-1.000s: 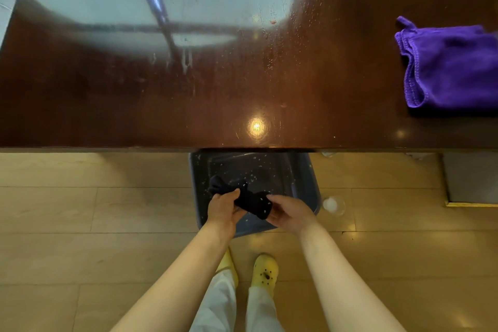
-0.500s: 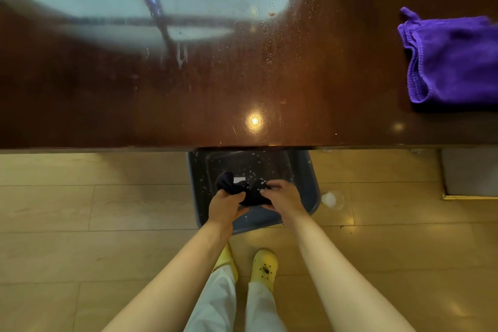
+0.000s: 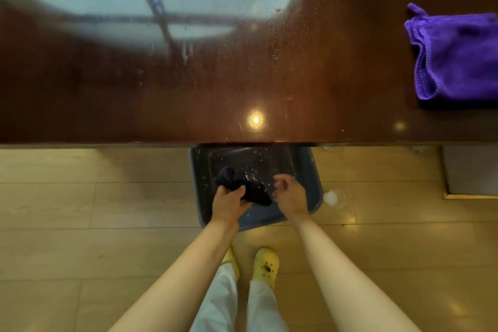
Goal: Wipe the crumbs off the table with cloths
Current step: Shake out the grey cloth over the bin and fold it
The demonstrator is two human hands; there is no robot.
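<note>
The left hand (image 3: 229,201) grips a bunched dark cloth (image 3: 242,186) over a blue bin (image 3: 310,186) that stands on the floor, partly tucked under the near edge of the worktop (image 3: 161,94). The right hand (image 3: 289,193) hovers just beside the cloth with its fingers loosely spread and holds nothing. Pale flecks cling to the cloth and dot the inside of the bin, so the crumbs appear to be getting shaken out here.

The near half of the worktop looks mostly swept, though fine specks, droplets or crumbs (the glare makes it hard to say which), lie scattered right of the middle. A purple cloth (image 3: 458,59) lies bunched at the far right of the worktop, well apart from both hands. A further pass over those specks probably remains.

Half a second ago both hands pinched the dark cloth together; the right has since let go and opened.
</note>
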